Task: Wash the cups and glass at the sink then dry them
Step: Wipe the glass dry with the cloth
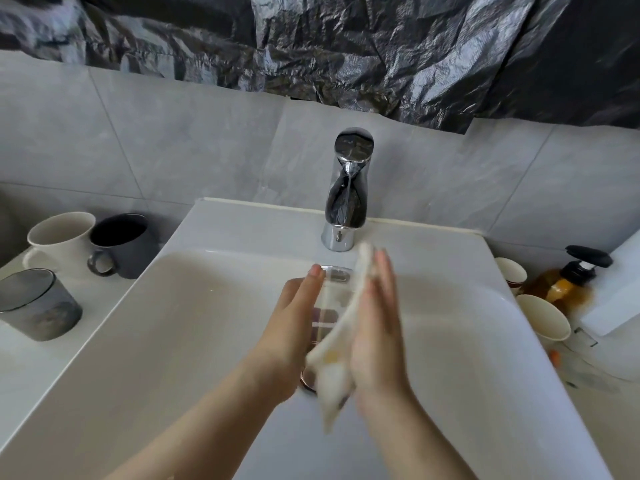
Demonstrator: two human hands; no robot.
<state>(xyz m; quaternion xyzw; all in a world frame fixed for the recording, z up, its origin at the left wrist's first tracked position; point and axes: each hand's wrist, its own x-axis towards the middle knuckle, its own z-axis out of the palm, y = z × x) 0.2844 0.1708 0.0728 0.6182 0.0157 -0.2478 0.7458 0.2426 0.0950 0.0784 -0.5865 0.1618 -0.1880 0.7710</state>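
A clear glass [327, 306] is held over the white sink [194, 306], its rim pointing toward the faucet. My left hand [294, 327] grips its left side. My right hand [375, 327] presses a white cloth [337, 344] flat against the glass's right side, and the cloth's end hangs below my palms. On the left counter stand a white cup [60, 237], a dark grey mug [121, 244] and a smoky grey tumbler [38, 306], all upright. The lower part of the clear glass is hidden by the cloth and my hands.
The chrome faucet [348, 188] stands at the back of the sink with no water running. The drain [308, 379] shows under my left wrist. On the right counter are two paper cups [542, 317] and an amber pump soap bottle [568, 282]. Black plastic sheeting covers the wall above.
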